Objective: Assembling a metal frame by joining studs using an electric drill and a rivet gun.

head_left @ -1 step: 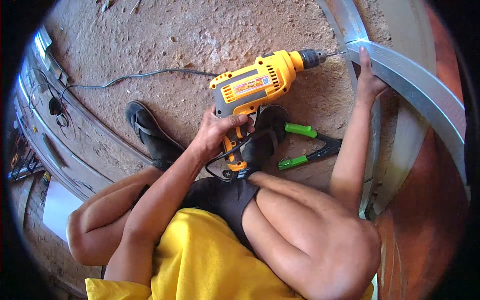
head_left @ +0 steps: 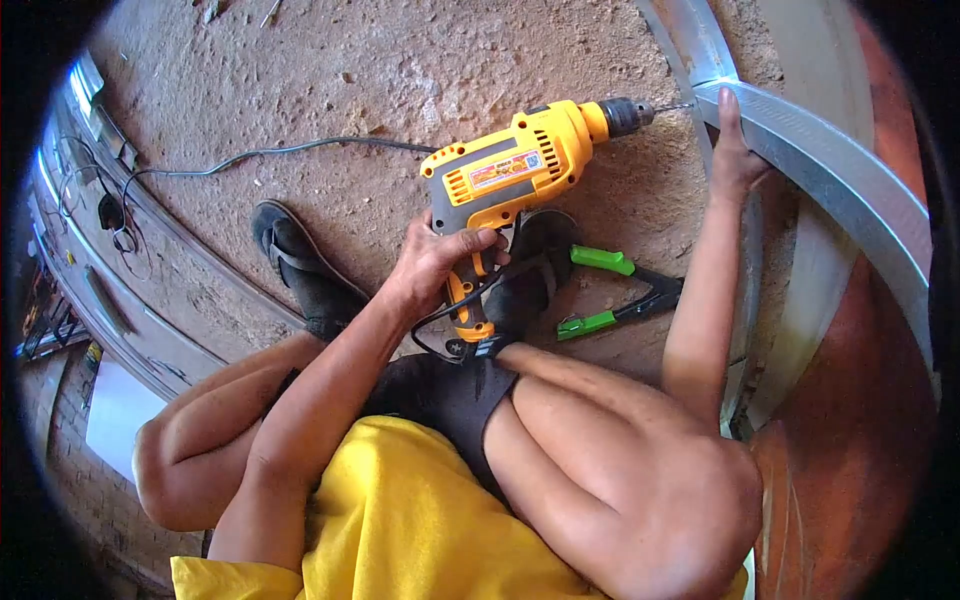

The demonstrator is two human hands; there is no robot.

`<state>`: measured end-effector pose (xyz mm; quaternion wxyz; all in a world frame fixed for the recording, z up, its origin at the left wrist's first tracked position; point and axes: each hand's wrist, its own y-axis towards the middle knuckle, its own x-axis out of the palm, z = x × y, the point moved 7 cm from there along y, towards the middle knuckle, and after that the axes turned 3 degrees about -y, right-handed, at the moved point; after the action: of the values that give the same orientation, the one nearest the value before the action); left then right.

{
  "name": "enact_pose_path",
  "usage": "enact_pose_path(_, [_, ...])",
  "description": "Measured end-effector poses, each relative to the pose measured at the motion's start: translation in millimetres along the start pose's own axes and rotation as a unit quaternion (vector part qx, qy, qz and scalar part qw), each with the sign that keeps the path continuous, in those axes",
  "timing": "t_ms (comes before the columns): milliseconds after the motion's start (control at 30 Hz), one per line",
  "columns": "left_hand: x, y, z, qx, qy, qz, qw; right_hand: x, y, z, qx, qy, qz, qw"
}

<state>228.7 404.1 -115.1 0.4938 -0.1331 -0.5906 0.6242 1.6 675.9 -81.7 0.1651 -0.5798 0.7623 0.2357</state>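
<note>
My left hand [head_left: 445, 258] is closed round the handle of a yellow and black corded power drill [head_left: 510, 165], which lies level and points right. The thin bit [head_left: 672, 107] in its black chuck reaches the upright metal profile by the corner of a metal frame; whether the tip has entered it I cannot tell. My right hand [head_left: 738, 160] grips the silver metal channel [head_left: 815, 145] just beside that corner, thumb up along its side and the other fingers hidden behind it.
A hand tool with green grips and black arms [head_left: 604, 262] lies on the dirt floor [head_left: 330, 90] by my right foot. The drill's cord [head_left: 260, 153] runs left toward long metal profiles [head_left: 165, 235]. A white sheet [head_left: 118, 415] lies at lower left, a reddish-brown surface [head_left: 830, 480] at right.
</note>
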Motion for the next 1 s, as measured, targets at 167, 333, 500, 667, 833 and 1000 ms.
enact_pose_path(167, [-5,2,-3,-0.008,-0.010,0.003,1.000,12,-3,33,-0.095,-0.004,0.036,0.995])
enact_pose_path(333, [6,4,-6,-0.010,-0.025,-0.021,0.999,-12,-7,-29,-0.022,-0.180,-0.013,0.983])
enact_pose_path(500, [6,7,-9,-0.037,-0.008,-0.024,0.999,-22,-12,-18,0.040,-0.185,-0.068,0.980])
enact_pose_path(667, [-7,6,-14,-0.037,0.013,-0.001,0.999,-2,-26,6,0.108,-0.005,-0.042,0.993])
enact_pose_path(833, [0,7,-14,-0.031,0.018,-0.012,0.999,-11,-21,-3,0.063,-0.124,-0.043,0.989])
enact_pose_path(1000, [-2,10,-23,-0.033,0.016,-0.025,0.999,-11,-19,-17,-0.008,-0.124,-0.022,0.992])
